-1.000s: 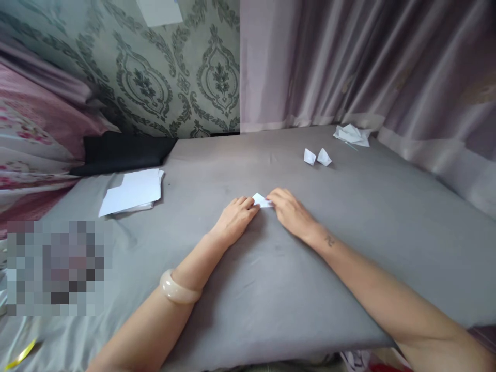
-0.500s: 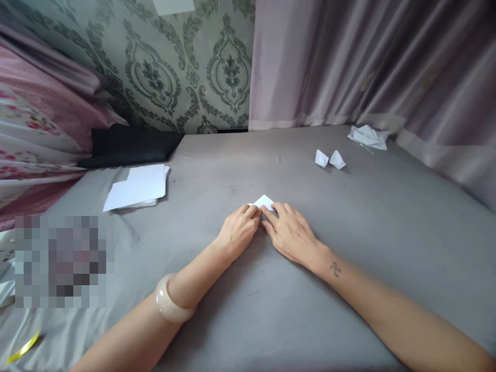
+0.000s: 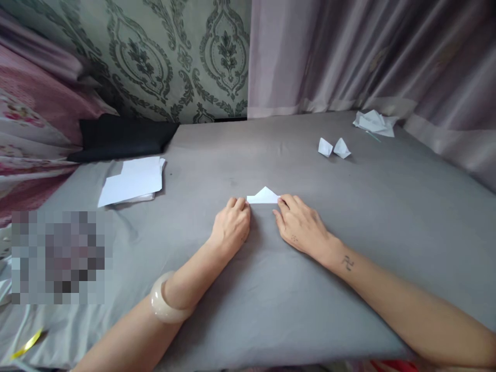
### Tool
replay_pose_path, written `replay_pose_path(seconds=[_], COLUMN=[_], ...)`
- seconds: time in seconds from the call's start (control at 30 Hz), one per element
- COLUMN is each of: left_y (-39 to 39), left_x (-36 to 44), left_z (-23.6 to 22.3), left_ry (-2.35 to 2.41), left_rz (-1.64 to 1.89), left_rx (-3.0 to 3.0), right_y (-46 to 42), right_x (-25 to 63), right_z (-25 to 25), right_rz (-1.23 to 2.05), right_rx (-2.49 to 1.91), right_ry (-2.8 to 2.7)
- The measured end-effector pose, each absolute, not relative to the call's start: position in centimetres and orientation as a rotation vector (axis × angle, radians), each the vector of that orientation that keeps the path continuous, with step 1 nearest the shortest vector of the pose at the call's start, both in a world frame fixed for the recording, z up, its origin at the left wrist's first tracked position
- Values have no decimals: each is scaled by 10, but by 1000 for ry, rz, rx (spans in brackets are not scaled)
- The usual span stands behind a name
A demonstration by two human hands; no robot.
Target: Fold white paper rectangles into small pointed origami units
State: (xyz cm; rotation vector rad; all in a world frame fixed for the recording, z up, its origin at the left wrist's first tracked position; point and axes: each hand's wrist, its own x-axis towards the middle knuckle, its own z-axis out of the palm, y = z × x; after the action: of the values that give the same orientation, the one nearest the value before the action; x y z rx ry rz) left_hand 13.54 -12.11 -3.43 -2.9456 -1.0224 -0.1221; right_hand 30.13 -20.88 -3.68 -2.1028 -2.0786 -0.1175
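Note:
A small folded white paper (image 3: 263, 196), shaped like a flat triangle, lies on the grey sheet (image 3: 271, 310) between my hands. My left hand (image 3: 232, 227) has its fingers curled, with the tips pressed on the paper's left corner. My right hand (image 3: 300, 227) lies flat with the fingers stretched out, and the forefinger tip touches the paper's right corner. A pale bangle (image 3: 165, 307) sits on my left wrist.
A stack of white sheets (image 3: 132, 181) lies at the left, with a black cushion (image 3: 120, 137) behind it. Two small folded paper pieces (image 3: 334, 148) and a crumpled paper heap (image 3: 374, 123) sit at the far right by the curtain. A yellow strip (image 3: 25, 345) lies at the lower left.
My hands have slid apart along the paper's lower edge, from its middle to its two corners. More of the folded triangle shows now. The view has shifted slightly.

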Motion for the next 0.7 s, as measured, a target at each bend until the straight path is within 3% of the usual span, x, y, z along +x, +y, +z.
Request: replay_pose_path(seconds=[0.17, 0.53, 0.7], left_y=[-117, -98, -96], left_x=[131, 126, 132], left_z=[-31, -47, -48], left_ry=[-1176, -1405, -1637], left_rz=[-206, -854, -1372], left_rx=[-2995, -3114, -3213], right_y=[-200, -188, -188], right_x=[314, 336, 326], right_z=[-34, -44, -39], right_rz=[-89, -69, 4], right_rx=[-2080, -1923, -1825], right_ry=[-2097, -1980, -1758])
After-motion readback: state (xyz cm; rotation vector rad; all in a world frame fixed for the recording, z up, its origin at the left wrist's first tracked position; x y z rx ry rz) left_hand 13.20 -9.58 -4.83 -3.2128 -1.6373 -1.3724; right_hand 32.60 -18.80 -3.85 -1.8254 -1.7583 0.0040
